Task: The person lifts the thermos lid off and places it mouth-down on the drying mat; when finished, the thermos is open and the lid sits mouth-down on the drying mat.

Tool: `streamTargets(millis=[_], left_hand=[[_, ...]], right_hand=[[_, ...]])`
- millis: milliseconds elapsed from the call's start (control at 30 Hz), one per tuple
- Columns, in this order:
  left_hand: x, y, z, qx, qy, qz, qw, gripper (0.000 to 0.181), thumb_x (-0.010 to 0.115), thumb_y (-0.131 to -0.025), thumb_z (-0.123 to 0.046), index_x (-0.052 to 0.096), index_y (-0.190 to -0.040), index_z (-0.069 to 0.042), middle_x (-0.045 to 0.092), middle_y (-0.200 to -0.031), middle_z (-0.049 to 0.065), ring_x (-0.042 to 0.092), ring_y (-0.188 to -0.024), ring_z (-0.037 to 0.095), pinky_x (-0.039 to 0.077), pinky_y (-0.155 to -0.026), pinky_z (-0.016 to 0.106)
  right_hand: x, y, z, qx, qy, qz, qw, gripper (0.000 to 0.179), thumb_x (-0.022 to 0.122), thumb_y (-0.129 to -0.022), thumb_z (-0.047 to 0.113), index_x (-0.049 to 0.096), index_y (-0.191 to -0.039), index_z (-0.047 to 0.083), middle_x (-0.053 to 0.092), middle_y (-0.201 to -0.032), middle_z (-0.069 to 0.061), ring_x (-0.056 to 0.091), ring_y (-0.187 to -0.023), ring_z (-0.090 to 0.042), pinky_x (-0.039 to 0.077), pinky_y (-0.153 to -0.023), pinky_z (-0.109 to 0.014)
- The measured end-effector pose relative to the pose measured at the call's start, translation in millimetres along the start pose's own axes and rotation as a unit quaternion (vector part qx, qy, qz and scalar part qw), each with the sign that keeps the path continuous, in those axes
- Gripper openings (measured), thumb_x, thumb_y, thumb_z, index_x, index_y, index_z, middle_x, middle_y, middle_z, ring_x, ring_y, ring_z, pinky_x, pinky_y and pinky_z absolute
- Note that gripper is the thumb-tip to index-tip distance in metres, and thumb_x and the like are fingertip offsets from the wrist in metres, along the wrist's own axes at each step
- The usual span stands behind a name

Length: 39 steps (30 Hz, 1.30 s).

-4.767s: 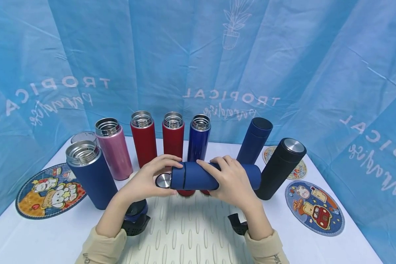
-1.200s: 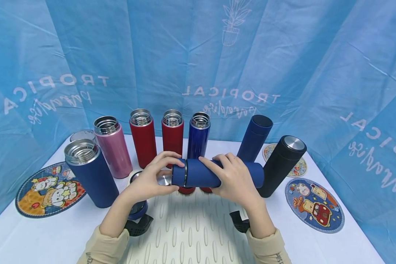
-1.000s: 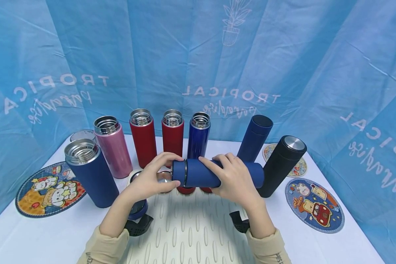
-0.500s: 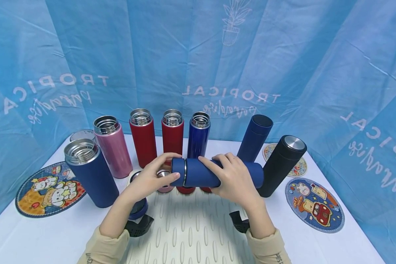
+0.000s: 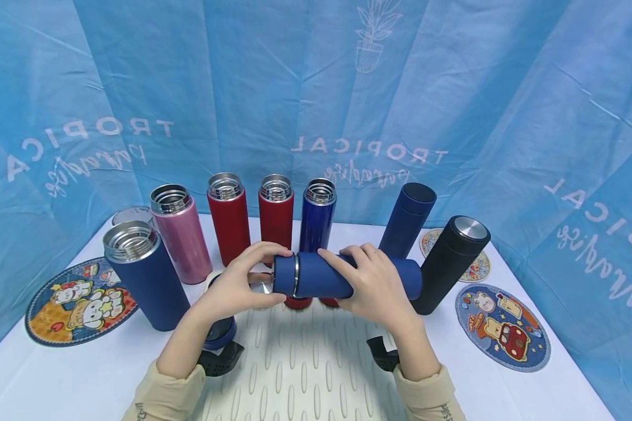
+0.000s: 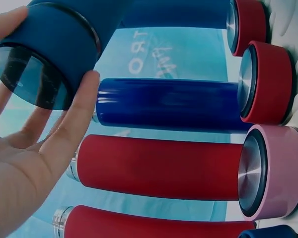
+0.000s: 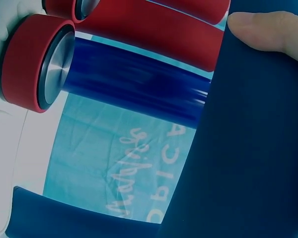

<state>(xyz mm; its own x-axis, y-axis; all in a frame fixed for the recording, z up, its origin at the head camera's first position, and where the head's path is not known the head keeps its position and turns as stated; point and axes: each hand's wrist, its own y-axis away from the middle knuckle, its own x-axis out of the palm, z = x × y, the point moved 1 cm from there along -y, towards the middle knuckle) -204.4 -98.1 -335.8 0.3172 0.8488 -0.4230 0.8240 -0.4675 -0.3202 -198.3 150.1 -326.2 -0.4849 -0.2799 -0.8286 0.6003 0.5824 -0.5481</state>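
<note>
A dark blue thermos bottle (image 5: 321, 275) lies level in the air, held across its body by my right hand (image 5: 371, 286). My left hand (image 5: 237, 289) grips the bottle's lid (image 5: 283, 276) with fingers over the top and thumb below. A thin silver ring shows at the seam between lid and body. The left wrist view shows the lid's glossy end (image 6: 32, 74) facing the palm. In the right wrist view the right thumb (image 7: 260, 32) presses the bottle's side; the other fingers are mostly hidden.
Behind stand lidless bottles: a wide blue one (image 5: 147, 286), a pink one (image 5: 184, 240), two red ones (image 5: 228, 225) (image 5: 276, 219) and a shiny blue one (image 5: 317, 225). Lidded navy (image 5: 405, 225) and black (image 5: 447, 269) bottles stand right. Pink (image 6: 283, 171) and red (image 6: 268, 82) lids lie on a ridged white mat (image 5: 305, 374).
Since the earliest frame, the silver ring has come into view at the lid seam. My left fingers and thumb loosened, shifted round the lid and closed on it again. My right hand keeps its hold.
</note>
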Motion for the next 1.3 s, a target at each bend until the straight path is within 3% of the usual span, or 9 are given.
streamTargets(millis=[300, 533, 767, 967, 1133, 1300], left_hand=[[-4.6, -1.2, -0.6, -0.075, 0.017, -0.021, 0.9968, 0.059, 0.071, -0.08, -0.019, 0.043, -0.132, -0.017, 0.045, -0.123, 0.014, 0.052, -0.108, 0.034, 0.054, -0.079, 0.036], [-8.2, -0.5, 0.1, -0.077, 0.013, -0.031, 0.9965, 0.058, 0.071, -0.081, -0.02, 0.043, -0.132, -0.017, 0.047, -0.121, 0.015, 0.053, -0.106, 0.032, 0.054, -0.077, 0.035], [-8.2, 1.4, 0.2, -0.075, 0.01, -0.026, 0.9968, 0.059, 0.071, -0.081, -0.021, 0.043, -0.133, -0.016, 0.049, -0.12, 0.014, 0.055, -0.106, 0.031, 0.054, -0.076, 0.033], [-7.8, 1.3, 0.7, -0.078, 0.001, -0.027, 0.9966, 0.059, 0.071, -0.081, -0.021, 0.043, -0.132, -0.018, 0.048, -0.123, 0.013, 0.054, -0.107, 0.032, 0.054, -0.078, 0.034], [-8.1, 2.1, 0.0, -0.075, -0.001, -0.025, 0.9969, 0.058, 0.071, -0.081, -0.022, 0.044, -0.132, -0.017, 0.049, -0.124, 0.013, 0.055, -0.106, 0.03, 0.054, -0.077, 0.033], [-7.9, 1.7, 0.2, -0.076, -0.003, -0.022, 0.9968, 0.059, 0.071, -0.081, -0.022, 0.044, -0.132, -0.018, 0.048, -0.126, 0.012, 0.054, -0.108, 0.03, 0.054, -0.078, 0.033]], right_hand=[[-2.3, -0.4, -1.6, 0.014, 0.006, -0.017, 0.9997, 0.085, 0.086, -0.056, 0.034, 0.05, -0.133, 0.027, 0.059, -0.107, -0.009, 0.054, -0.093, -0.027, 0.048, -0.082, -0.042], [-7.0, -0.4, -4.1, 0.056, 0.0, -0.03, 0.998, 0.088, 0.086, -0.057, 0.033, 0.046, -0.135, 0.026, 0.058, -0.112, -0.011, 0.053, -0.096, -0.029, 0.049, -0.081, -0.046], [-8.5, 1.0, -6.1, 0.124, -0.01, -0.101, 0.987, 0.089, 0.087, -0.055, 0.03, 0.047, -0.134, 0.023, 0.06, -0.114, -0.011, 0.056, -0.101, -0.03, 0.046, -0.086, -0.049], [-7.0, -0.4, -10.3, 0.186, -0.053, -0.172, 0.966, 0.088, 0.088, -0.054, 0.029, 0.049, -0.132, 0.016, 0.062, -0.111, -0.013, 0.05, -0.101, -0.032, 0.039, -0.087, -0.052], [-4.0, -0.3, -15.1, 0.25, -0.12, -0.198, 0.94, 0.09, 0.089, -0.055, 0.025, 0.047, -0.133, 0.014, 0.06, -0.114, -0.013, 0.049, -0.1, -0.031, 0.042, -0.083, -0.053], [5.3, -2.9, -24.6, 0.29, -0.207, -0.217, 0.9089, 0.085, 0.086, -0.06, 0.017, 0.044, -0.133, 0.01, 0.053, -0.122, -0.013, 0.049, -0.11, -0.029, 0.041, -0.093, -0.051]])
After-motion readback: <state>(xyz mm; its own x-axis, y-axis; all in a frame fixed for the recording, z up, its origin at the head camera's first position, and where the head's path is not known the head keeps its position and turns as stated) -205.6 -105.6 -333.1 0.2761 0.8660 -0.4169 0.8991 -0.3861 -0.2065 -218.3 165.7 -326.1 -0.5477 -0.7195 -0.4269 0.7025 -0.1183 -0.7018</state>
